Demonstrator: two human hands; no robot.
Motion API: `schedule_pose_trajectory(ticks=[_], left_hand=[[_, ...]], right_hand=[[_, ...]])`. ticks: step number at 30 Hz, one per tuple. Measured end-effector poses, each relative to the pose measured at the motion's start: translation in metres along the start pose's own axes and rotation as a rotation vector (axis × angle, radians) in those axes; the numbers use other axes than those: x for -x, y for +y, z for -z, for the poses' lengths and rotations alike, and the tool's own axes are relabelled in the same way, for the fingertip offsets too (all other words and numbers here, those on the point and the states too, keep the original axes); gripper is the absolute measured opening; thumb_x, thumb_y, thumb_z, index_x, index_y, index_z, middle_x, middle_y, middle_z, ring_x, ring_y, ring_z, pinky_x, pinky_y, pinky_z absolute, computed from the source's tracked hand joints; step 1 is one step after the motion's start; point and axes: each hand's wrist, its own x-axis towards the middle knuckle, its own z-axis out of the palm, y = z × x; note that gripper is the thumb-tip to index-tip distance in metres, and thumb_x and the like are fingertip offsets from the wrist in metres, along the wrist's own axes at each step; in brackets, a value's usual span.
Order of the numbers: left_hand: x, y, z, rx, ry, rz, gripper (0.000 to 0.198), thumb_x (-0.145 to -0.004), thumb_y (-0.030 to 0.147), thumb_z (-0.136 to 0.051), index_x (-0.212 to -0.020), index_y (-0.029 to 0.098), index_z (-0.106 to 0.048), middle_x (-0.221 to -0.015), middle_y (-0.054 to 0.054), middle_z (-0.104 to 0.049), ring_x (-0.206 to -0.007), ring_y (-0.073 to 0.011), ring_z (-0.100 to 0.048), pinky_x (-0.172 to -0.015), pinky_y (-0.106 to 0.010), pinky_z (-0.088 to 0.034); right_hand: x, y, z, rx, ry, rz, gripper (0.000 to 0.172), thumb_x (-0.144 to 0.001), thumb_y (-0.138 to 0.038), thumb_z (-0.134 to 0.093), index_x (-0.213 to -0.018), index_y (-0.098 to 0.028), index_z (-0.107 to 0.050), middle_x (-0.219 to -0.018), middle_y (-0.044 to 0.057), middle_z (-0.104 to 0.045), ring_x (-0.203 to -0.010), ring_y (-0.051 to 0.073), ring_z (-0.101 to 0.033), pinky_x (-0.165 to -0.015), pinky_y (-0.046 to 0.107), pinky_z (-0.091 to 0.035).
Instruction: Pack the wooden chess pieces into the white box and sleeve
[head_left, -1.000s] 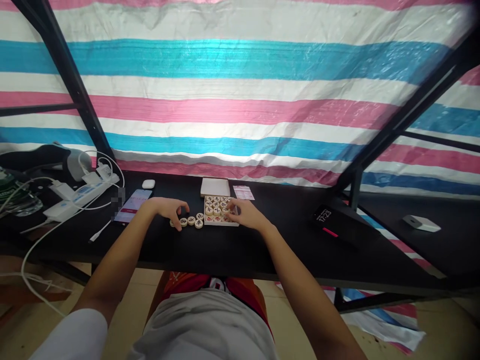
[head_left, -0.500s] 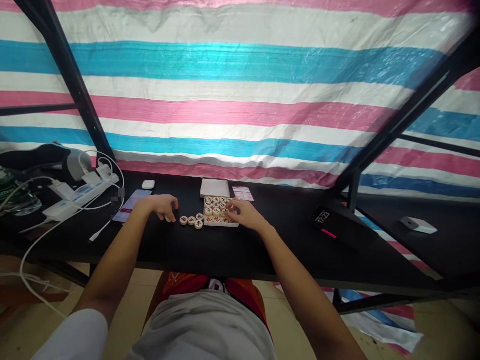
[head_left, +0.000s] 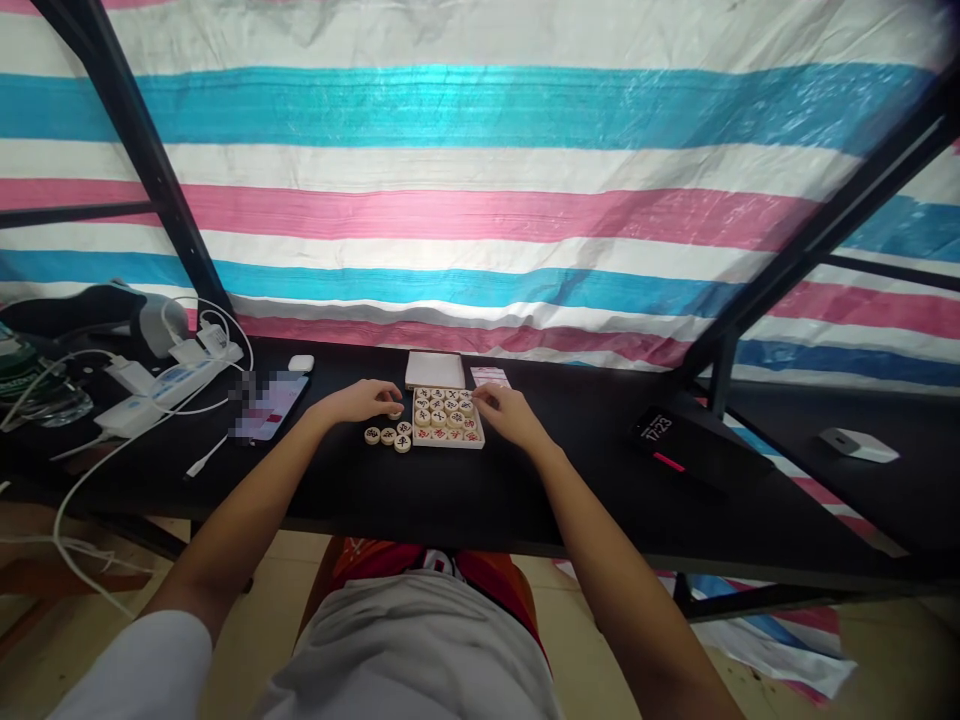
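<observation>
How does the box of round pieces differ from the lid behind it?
The box holds rows of round pieces; the lid shows a plain pale surface. The box sits nearer the camera, while the lid lies farther back. In this picture, the box looks larger than the lid. Both look pale and roughly rectangular.

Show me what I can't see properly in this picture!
All in the head view:
Held piece: its marking is hidden by the left hand.
Box: the right hand covers part of its right side.
Bottle: cut off by the left edge.
Paper slip: print too small to read.
</observation>
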Motion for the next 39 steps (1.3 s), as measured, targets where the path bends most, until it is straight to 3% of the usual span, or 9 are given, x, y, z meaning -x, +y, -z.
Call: schedule_pose_trajectory(ticks=[4,7,10,14,21,26,30,34,39], left_hand=[[0.009,-0.006,0.015,-0.050,-0.166,0.058,0.073,-0.061,0.057,-0.067,-0.124,0.022,-0.052,-0.114,-0.007,-0.060,-0.091,-0.0195,-0.059,-0.073,-0.023,-0.043],[0.015,-0.009,0.022,-0.110,-0.294,0.099,0.084,-0.052,0.050,-0.074,-0.128,0.025,-0.048,-0.110,-0.005,-0.058,-0.086,-0.0183,-0.058,-0.068,-0.022,-0.042],[0.015,-0.009,0.020,-0.131,-0.318,0.119,0.077,-0.051,0.047,-0.074,-0.121,0.022,-0.051,-0.099,-0.003,-0.059,-0.077,-0.0165,-0.057,-0.061,-0.021,-0.040],[0.010,-0.012,0.015,-0.106,-0.306,0.089,0.052,-0.055,0.046,-0.071,-0.098,0.018,-0.060,-0.083,0.000,-0.061,-0.070,-0.0158,-0.057,-0.056,-0.021,-0.038],[0.013,-0.011,0.021,-0.133,-0.055,0.084,0.036,-0.065,0.047,-0.062,-0.087,0.019,-0.063,-0.078,-0.002,-0.063,-0.071,-0.0163,-0.058,-0.058,-0.023,-0.039],[0.013,0.014,0.009,-0.009,0.145,-0.130,0.043,-0.078,0.051,-0.052,-0.102,0.017,-0.061,-0.087,-0.004,-0.065,-0.078,-0.0165,-0.059,-0.068,-0.024,-0.044],[0.009,0.035,-0.009,-0.115,0.192,-0.285,0.042,-0.081,0.046,-0.052,-0.109,0.017,-0.062,-0.095,-0.006,-0.064,-0.083,-0.0180,-0.058,-0.073,-0.025,-0.044],[0.006,0.040,-0.020,-0.177,0.189,-0.325,0.037,-0.082,0.039,-0.053,-0.112,0.019,-0.061,-0.104,-0.006,-0.062,-0.087,-0.0184,-0.058,-0.078,-0.026,-0.044],[0.003,0.043,-0.027,-0.146,0.237,-0.342,0.032,-0.080,0.036,-0.056,-0.108,0.019,-0.058,-0.096,-0.004,-0.062,-0.084,-0.0170,-0.058,-0.078,-0.026,-0.044]], right_hand=[[0.000,-0.002,-0.002,0.019,-0.039,-0.019,0.017,-0.080,-0.027,-0.050,-0.085,-0.018,-0.063,-0.072,0.002,-0.063,-0.066,0.015,-0.054,-0.066,0.028,-0.041],[0.000,0.000,-0.002,0.016,-0.050,-0.034,0.017,-0.081,-0.026,-0.050,-0.086,-0.018,-0.063,-0.074,0.002,-0.064,-0.067,0.015,-0.055,-0.067,0.028,-0.042],[0.000,0.002,-0.003,0.022,-0.048,-0.035,0.016,-0.080,-0.026,-0.050,-0.086,-0.018,-0.063,-0.074,0.002,-0.065,-0.068,0.015,-0.056,-0.067,0.028,-0.042],[0.000,0.003,-0.005,0.022,-0.046,-0.021,0.016,-0.080,-0.025,-0.050,-0.086,-0.018,-0.063,-0.073,0.002,-0.064,-0.068,0.015,-0.056,-0.067,0.028,-0.042],[0.000,0.000,-0.005,0.016,-0.049,-0.007,0.017,-0.081,-0.027,-0.049,-0.086,-0.018,-0.063,-0.072,0.001,-0.062,-0.067,0.015,-0.055,-0.068,0.028,-0.042],[0.002,-0.007,-0.003,-0.006,-0.064,0.106,0.015,-0.078,-0.028,-0.055,-0.087,-0.019,-0.063,-0.084,0.003,-0.061,-0.080,0.016,-0.055,-0.077,0.031,-0.043],[0.004,-0.012,-0.005,-0.002,-0.156,0.163,0.012,-0.072,-0.023,-0.063,-0.083,-0.020,-0.064,-0.090,0.003,-0.059,-0.085,0.017,-0.054,-0.081,0.031,-0.043],[0.003,-0.012,-0.007,-0.006,-0.209,0.146,0.010,-0.073,-0.025,-0.063,-0.082,-0.021,-0.065,-0.083,0.002,-0.061,-0.081,0.017,-0.056,-0.079,0.031,-0.044],[0.004,-0.016,-0.006,-0.024,-0.144,0.168,0.019,-0.077,-0.036,-0.062,-0.088,-0.021,-0.065,-0.086,0.004,-0.063,-0.084,0.018,-0.056,-0.080,0.033,-0.044]])
